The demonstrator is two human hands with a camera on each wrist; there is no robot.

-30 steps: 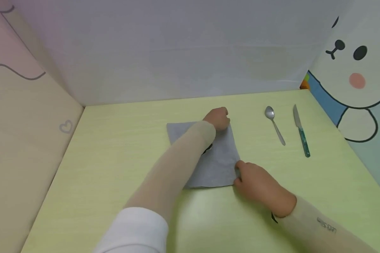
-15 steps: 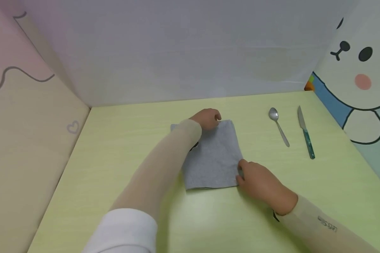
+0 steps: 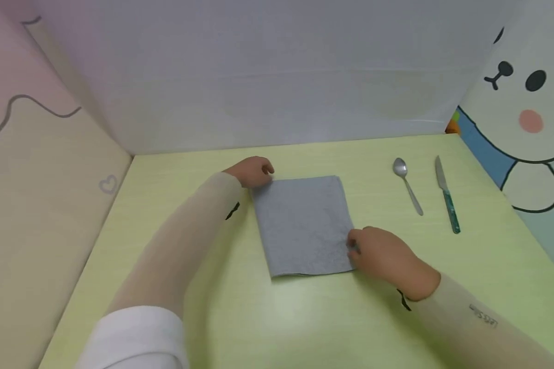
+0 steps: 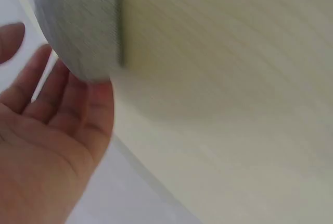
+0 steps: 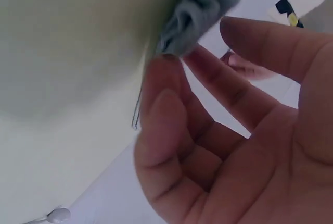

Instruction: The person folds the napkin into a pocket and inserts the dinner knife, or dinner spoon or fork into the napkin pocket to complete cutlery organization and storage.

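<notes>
Gray cloth [image 3: 304, 225] lies flat near the middle of the pale green-yellow worktop [image 3: 175, 200], and we see it folded into a shape much like a square. Its side by our right hand shows bunched-up folds in the right wrist view.

Our left grip [image 3: 254, 172] is at the cloth's far left corner. It is loose, with the fingers a bit bent and the tips touching the edge, and the thumb held away. Our right grip [image 3: 379, 256] is at the near right corner. Its fingers are curled up against the cloth's edge, and the thumb is close by, but we cannot tell if it pinches the cloth.

We wear tan sleeves [image 3: 175, 246] on both arms. A white cuff [image 3: 136, 328] sits higher up on the left arm, and we see small dark letters on the right arm.

Off to the right, well apart from the cloth, we see a silver spoon [image 3: 407, 184] and then a knife [image 3: 447, 195] with a green handle. The spoon's bowl and the knife's blade both point to the back wall [image 3: 268, 77]. We see a big animal face [image 3: 512, 102] on the right wall.
</notes>
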